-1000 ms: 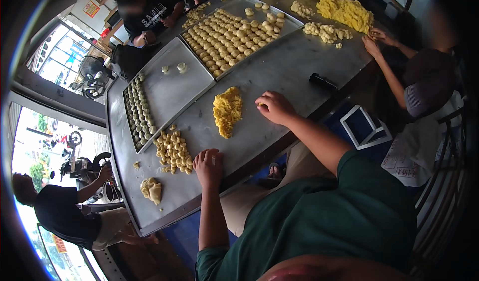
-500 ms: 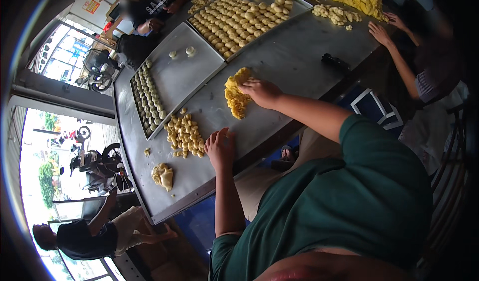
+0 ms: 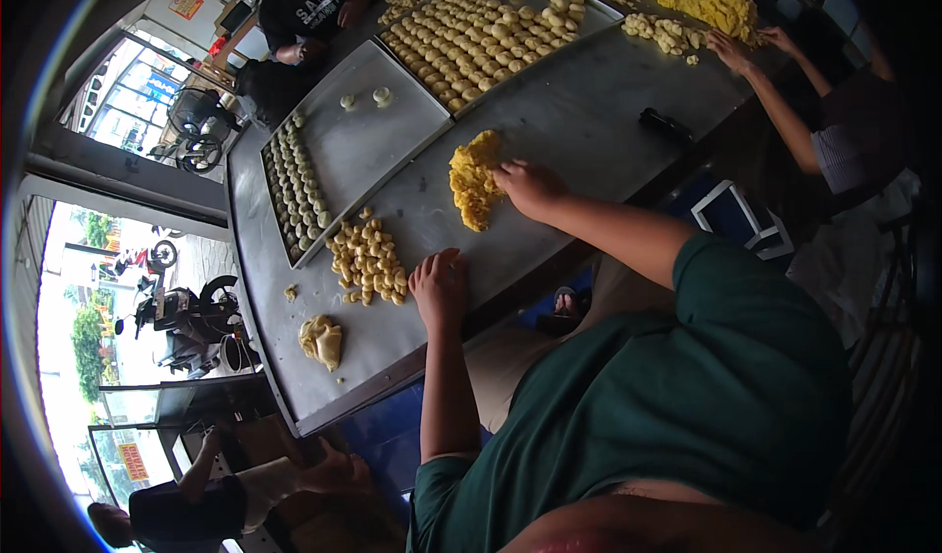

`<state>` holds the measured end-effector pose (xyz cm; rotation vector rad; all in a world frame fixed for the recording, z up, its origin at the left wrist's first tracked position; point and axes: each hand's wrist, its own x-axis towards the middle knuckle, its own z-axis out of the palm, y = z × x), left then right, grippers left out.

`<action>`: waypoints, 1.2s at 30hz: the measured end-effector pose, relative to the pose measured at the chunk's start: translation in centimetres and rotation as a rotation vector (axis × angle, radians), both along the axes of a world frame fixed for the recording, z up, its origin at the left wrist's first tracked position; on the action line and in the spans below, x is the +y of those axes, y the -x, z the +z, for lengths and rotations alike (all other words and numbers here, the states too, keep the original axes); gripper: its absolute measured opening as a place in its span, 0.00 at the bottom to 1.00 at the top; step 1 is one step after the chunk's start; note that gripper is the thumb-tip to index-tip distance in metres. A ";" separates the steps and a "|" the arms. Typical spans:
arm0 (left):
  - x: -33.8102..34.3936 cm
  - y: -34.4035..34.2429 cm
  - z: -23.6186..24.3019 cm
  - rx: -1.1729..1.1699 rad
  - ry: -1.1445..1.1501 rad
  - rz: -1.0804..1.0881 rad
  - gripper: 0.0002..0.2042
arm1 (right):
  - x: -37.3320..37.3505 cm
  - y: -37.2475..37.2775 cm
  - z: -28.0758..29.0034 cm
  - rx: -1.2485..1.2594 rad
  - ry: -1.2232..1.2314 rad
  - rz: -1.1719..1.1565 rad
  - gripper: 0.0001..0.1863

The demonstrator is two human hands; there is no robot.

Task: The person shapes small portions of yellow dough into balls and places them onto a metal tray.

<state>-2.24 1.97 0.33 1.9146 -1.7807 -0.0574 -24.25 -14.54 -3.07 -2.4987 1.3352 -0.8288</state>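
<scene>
My right hand (image 3: pixel 533 191) is at the right edge of a crumbly yellow mass of filling (image 3: pixel 475 180), its fingers curled in against it. The fingertips are partly hidden. On the metal table, my left hand (image 3: pixel 439 288) lies beside a heap of small pale dough pieces (image 3: pixel 367 261), fingers a little apart and nothing seen in them. Left of that heap sits a smooth lump of dough (image 3: pixel 321 341), with a small scrap of dough (image 3: pixel 290 292) above it.
A tray (image 3: pixel 392 97) holds rows of small balls along its left side and two loose ones. Behind it stands a tray (image 3: pixel 453 111) packed with dough balls. A black object (image 3: pixel 665 125) lies near the table edge. Other people work at the far side and right, by more yellow filling (image 3: pixel 702 5).
My right hand has drawn back from the top of the filling to its right edge, fingers curling. My left hand stays nearly in place. The co-worker's hand at right has shifted left.
</scene>
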 end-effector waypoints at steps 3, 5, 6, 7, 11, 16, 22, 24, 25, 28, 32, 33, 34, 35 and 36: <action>0.4 -0.6 -0.2 -0.008 0.005 0.006 0.10 | 1.3 0.7 3.8 0.115 -0.046 0.141 0.08; -0.2 -0.2 -0.4 0.024 0.015 -0.012 0.10 | 1.4 2.3 4.8 0.238 -0.193 0.186 0.07; -0.4 0.1 -0.3 0.029 0.021 -0.025 0.10 | 1.2 2.4 3.9 0.077 -0.083 0.203 0.06; -0.7 0.7 -0.4 0.043 0.022 -0.037 0.10 | 0.9 2.6 3.0 -0.083 0.030 0.221 0.06; -0.3 0.0 -0.1 0.030 0.014 -0.014 0.10 | 3.0 0.6 4.7 0.252 -0.062 0.021 0.06; -0.4 0.4 0.5 0.026 -0.026 -0.017 0.10 | 2.7 3.1 -0.4 0.028 0.264 -0.055 0.21; -0.1 0.3 0.0 0.142 0.000 -0.010 0.12 | 6.8 4.5 3.6 -0.027 -0.210 0.218 0.15; -0.1 -0.2 -0.2 0.100 0.017 -0.024 0.13 | 5.3 2.9 3.7 -0.136 -0.234 0.230 0.16; -0.2 -0.3 -0.5 0.054 0.025 -0.034 0.13 | 3.9 2.6 2.5 -0.140 -0.229 0.216 0.16; -0.9 0.0 -0.6 -0.014 -0.003 -0.041 0.14 | 1.9 1.9 0.0 0.126 0.320 0.126 0.15; 0.1 0.1 -0.4 -0.059 0.059 0.016 0.14 | 2.6 1.4 6.8 0.535 -0.281 0.216 0.12; 0.1 0.2 -0.4 -0.053 0.058 0.016 0.14 | 2.8 2.0 6.2 0.540 -0.282 0.216 0.12; 0.1 -0.1 -0.3 -0.042 0.024 0.038 0.13 | 2.9 2.7 5.3 0.218 -0.169 0.205 0.11; -0.2 0.0 -0.1 -0.024 -0.004 0.057 0.12 | 2.9 3.6 4.8 -0.097 -0.048 0.190 0.11; -0.2 -0.1 -0.3 -0.006 -0.003 0.067 0.12 | 3.3 4.1 4.1 -0.198 -0.050 0.123 0.14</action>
